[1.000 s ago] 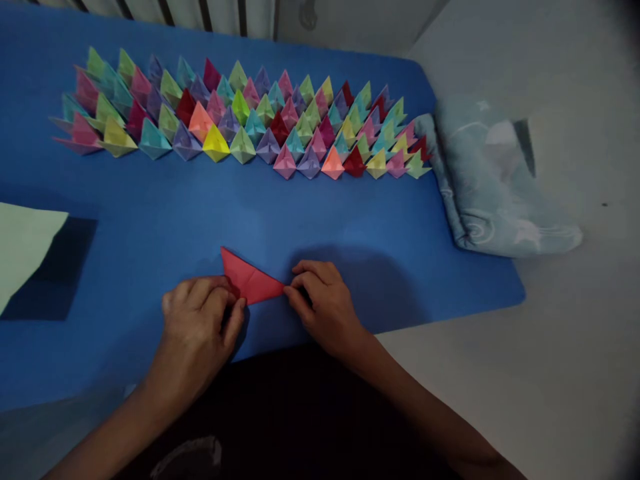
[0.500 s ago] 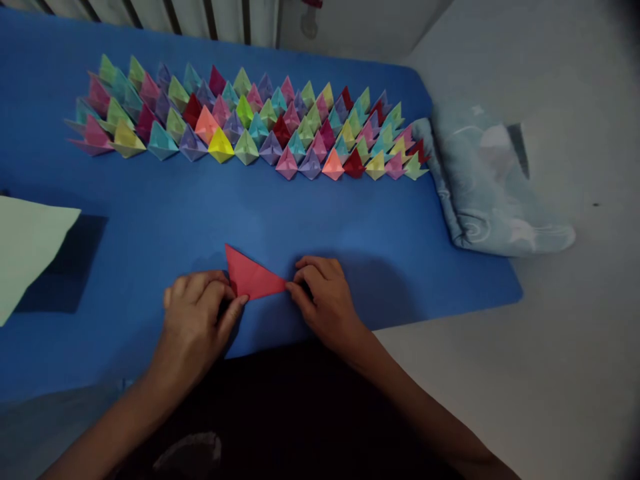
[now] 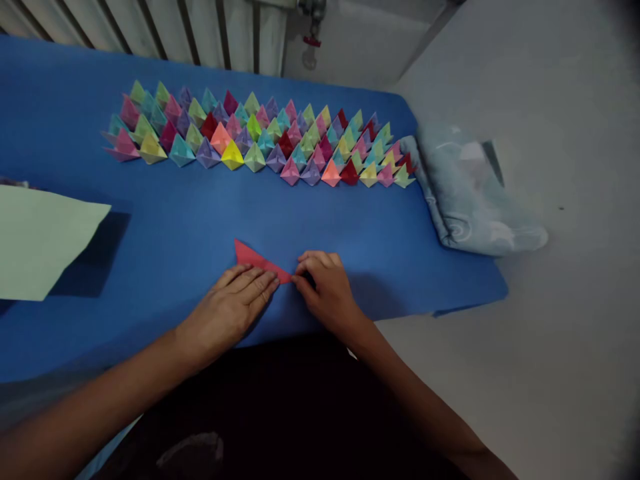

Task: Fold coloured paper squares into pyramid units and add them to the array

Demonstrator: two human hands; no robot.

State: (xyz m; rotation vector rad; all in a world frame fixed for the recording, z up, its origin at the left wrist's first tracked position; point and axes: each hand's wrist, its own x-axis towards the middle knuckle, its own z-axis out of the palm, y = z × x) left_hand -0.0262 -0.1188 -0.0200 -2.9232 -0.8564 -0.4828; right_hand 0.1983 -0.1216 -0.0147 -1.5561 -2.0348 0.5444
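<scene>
A folded red paper (image 3: 255, 258), roughly triangular, lies on the blue table (image 3: 190, 207) close to its front edge. My left hand (image 3: 233, 303) rests flat across the paper's lower part, fingers stretched out together, covering much of it. At the paper's right tip, my right hand (image 3: 324, 290) pinches the pointed corner between thumb and fingertips. Several rows of small folded paper boats (image 3: 255, 157) in many colours stand farther back on the table.
A pale green paper sheet (image 3: 45, 240) juts in at the left, casting a dark shadow. On the right edge lies a folded grey-blue patterned cloth (image 3: 465, 193) against the wall. Behind the table is a radiator (image 3: 200, 33) with a red-handled valve (image 3: 312, 40).
My left hand has gone from pinching the paper's left corner to lying flat over its lower edge. My right hand stays at the right tip. The view has shifted slightly.
</scene>
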